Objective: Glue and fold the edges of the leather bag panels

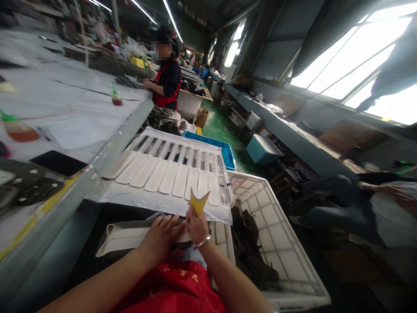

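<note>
My left hand (163,237) lies with its fingers stretched out over a dark piece of material with a long whitish strip (125,238) on it, close above my lap. Part of that piece is hidden under the hand. Closed around a yellow tool with a forked, V-shaped end (198,202) is my right hand (197,227), just beside the left fingertips. Beyond both hands, a row of several white rounded strips (166,177) lies on a white cloth over a white slotted rack (192,150).
A white crate (280,230) holding dark pieces stands at my right. To the left runs a table edge (112,148), with a phone (59,164) and bottles (116,96). Farther on are a blue crate (228,154) and a co-worker in a red apron (167,82). Another person's leg (339,211) shows at right.
</note>
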The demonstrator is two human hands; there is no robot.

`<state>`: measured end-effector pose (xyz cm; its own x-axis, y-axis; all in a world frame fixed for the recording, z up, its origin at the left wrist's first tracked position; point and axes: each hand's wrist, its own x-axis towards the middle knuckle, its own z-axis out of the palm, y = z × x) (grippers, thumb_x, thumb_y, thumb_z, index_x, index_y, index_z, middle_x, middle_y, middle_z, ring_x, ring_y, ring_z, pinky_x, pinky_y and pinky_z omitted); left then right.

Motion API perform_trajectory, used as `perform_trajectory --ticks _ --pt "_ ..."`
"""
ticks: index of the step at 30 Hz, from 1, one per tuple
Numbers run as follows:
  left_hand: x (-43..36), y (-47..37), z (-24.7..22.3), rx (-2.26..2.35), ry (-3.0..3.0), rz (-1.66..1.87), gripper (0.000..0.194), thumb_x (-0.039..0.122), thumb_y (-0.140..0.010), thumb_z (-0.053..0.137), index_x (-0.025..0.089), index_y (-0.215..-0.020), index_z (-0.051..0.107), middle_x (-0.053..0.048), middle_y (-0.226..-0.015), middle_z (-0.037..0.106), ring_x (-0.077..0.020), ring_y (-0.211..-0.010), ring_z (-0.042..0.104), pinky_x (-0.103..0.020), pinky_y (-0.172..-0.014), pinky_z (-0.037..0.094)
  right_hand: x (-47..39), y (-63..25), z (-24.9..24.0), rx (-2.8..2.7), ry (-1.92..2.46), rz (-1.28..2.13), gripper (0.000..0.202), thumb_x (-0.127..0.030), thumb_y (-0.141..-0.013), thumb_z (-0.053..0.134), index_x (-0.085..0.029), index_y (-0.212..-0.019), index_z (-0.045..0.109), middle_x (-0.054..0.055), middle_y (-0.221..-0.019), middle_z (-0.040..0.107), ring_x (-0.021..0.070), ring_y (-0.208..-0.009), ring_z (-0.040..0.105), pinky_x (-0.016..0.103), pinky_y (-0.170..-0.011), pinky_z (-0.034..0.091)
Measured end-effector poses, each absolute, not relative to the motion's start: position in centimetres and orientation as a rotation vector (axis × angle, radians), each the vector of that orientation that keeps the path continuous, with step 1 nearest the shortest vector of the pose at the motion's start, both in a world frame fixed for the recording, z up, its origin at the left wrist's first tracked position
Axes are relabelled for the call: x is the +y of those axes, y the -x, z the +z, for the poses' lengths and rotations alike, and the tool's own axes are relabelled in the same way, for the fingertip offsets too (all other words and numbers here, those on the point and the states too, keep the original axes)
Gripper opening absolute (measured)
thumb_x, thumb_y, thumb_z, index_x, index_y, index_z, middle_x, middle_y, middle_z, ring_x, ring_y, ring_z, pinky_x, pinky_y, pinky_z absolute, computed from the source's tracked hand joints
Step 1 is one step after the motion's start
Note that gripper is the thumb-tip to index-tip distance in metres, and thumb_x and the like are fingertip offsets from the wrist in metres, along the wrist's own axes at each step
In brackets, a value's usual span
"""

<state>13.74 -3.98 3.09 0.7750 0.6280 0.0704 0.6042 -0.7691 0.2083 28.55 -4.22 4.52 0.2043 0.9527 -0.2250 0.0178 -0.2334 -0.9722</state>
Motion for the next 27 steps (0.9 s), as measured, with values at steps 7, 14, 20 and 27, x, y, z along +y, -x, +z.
perform_trajectory --ticks 7,14,20,27 --pt "-6.2 -1.5 5.0 1.347 -2.358 0.885 0.049 0.034 -0.088 0.046 0.021 -0.135 0.036 -0.01 -0.136 0.047 -0.0247 -0.128 0.039 -0.049 -0.109 0.026 -2.3 -29.4 8.7 -1.493 1.502 1.612 0.043 -0.057 -0.075 0.055 -0.015 -0.085 0.049 0.0 -0.064 0.058 0.012 -0.051 0.058 0.025 -0.05 0.049" --pt "-4.0 2.1 1.3 1.201 -1.024 1.046 0.056 0.051 -0.092 0.023 0.015 -0.126 0.049 -0.009 -0.13 0.054 -0.0251 -0.121 0.048 -0.044 -0.103 0.038 4.3 -24.7 11.0 -2.481 1.721 1.621 0.033 -0.043 -0.079 0.054 -0.018 -0.099 0.052 0.002 -0.066 0.06 0.0145 -0.046 0.055 0.027 -0.044 0.045" --pt "-2.9 0.0 -0.2 0.964 -0.817 1.11 0.065 0.056 -0.09 0.013 0.014 -0.121 0.051 -0.01 -0.113 0.064 -0.0267 -0.109 0.056 -0.043 -0.096 0.043 8.4 -18.8 9.9 -3.048 1.577 0.819 0.029 -0.035 -0.086 0.043 -0.019 -0.099 0.062 0.012 -0.096 0.066 0.0276 -0.087 0.06 0.039 -0.072 0.043" --pt "-3.5 0.1 -0.1 1.096 -0.877 1.064 0.061 0.057 -0.09 0.013 0.02 -0.118 0.053 -0.006 -0.115 0.063 -0.0252 -0.105 0.057 -0.042 -0.094 0.043 10.6 -13.3 8.1 -3.107 1.109 0.251 0.054 -0.05 -0.092 0.028 -0.016 -0.076 0.067 0.01 -0.077 0.065 0.0206 -0.074 0.058 0.037 -0.074 0.035"
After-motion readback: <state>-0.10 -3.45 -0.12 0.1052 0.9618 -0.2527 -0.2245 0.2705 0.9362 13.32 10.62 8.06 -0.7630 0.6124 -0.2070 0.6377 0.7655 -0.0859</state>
